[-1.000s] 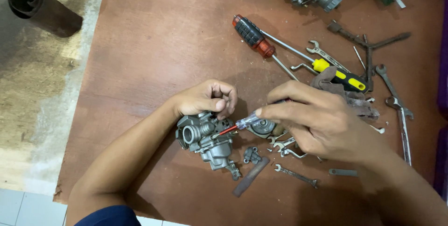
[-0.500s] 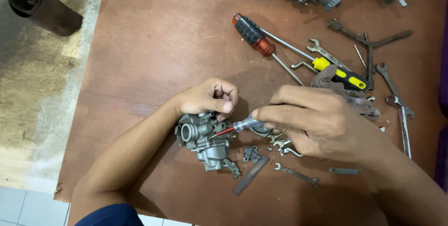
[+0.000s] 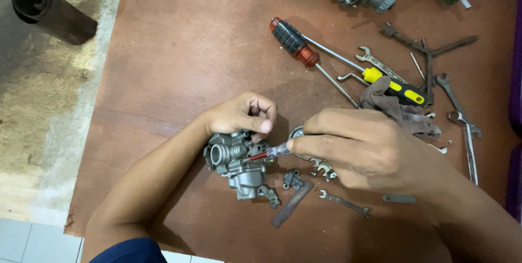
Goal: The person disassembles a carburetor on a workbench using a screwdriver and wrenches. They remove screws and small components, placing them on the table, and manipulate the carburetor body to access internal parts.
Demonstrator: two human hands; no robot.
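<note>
Bench (image 3: 179,51): brown board; wrenches and screwdrivers at upper right
Carburetor (image 3: 236,162): lower centre; bore faces left; body's long axis runs down-right
Left hand (image 3: 242,115): fingers clamped on carburetor top
Right hand (image 3: 370,149): fingers pinched together on small screwdriver (image 3: 269,152); shaft near-horizontal, tip pointing left into body
Risk: tip may slip from its seat if the carburetor rocks

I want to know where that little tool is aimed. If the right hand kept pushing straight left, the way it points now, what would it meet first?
Most likely the grey carburettor body: the right hand aims its small screwdriver there, with the left hand gripping just above. Depth is unclear.
</note>
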